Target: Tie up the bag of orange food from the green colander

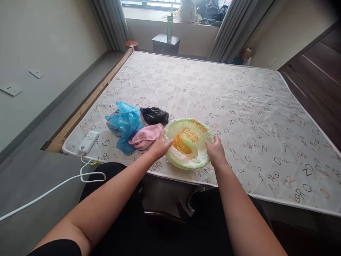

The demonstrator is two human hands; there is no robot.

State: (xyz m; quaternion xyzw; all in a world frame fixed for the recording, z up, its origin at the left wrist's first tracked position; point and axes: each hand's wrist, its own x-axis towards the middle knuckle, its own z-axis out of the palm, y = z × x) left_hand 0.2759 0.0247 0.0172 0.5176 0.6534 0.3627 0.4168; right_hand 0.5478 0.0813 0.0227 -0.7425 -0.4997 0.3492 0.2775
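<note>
A pale green round bin [183, 165] stands near the front edge of the mattress, lined with a thin plastic bag [195, 133] that has orange print. The bag folds over the rim all around. My left hand [161, 145] grips the rim on the left side, thumb on top. On the opposite side, my right hand [214, 149] holds the rim with its thumb over the edge. Just left of the bin lie a pink cloth [146, 137], a crumpled blue plastic bag [125, 122] and a crumpled black plastic bag [155, 116].
A white power strip [89, 141] with a white cable [53, 190] sits at the mattress's [239, 106] near left corner. A wooden bed rail [90, 99] runs along the left. Beyond the bed, a bottle [169, 27] stands on a dark nightstand [165, 43].
</note>
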